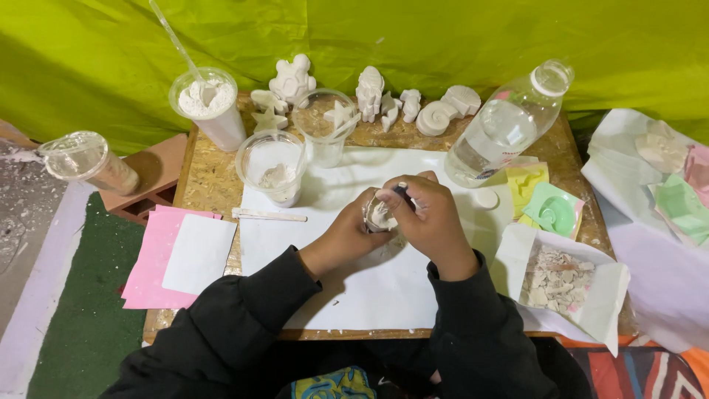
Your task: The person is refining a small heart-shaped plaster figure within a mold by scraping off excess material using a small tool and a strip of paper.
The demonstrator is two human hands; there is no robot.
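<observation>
Right over the white sheet (369, 288) on the small table (203, 185), both hands meet around a small white plaster piece (379, 215). The left hand (347, 235) cups it from below and the side, its fingers curled about it. The right hand (428, 218) comes over the top, fingertips pinching a thin dark tool (404, 193) whose tip sits against the upper edge of the piece. So the piece lies between the two sets of fingers, mostly hidden, only its pale face showing in the gap.

Behind the hands stand a clear cup (273, 166) with some white powder, another cup (210, 103) full of powder with a straw, and a third, nearly empty cup (325, 125). A row of white plaster figures (369, 92) lines the back edge. A clear plastic bottle (506, 125) leans at the right, its white cap (487, 198) on the sheet, near green and yellow moulds (550, 210). A flat wooden stick (269, 215) lies left of the hands.
</observation>
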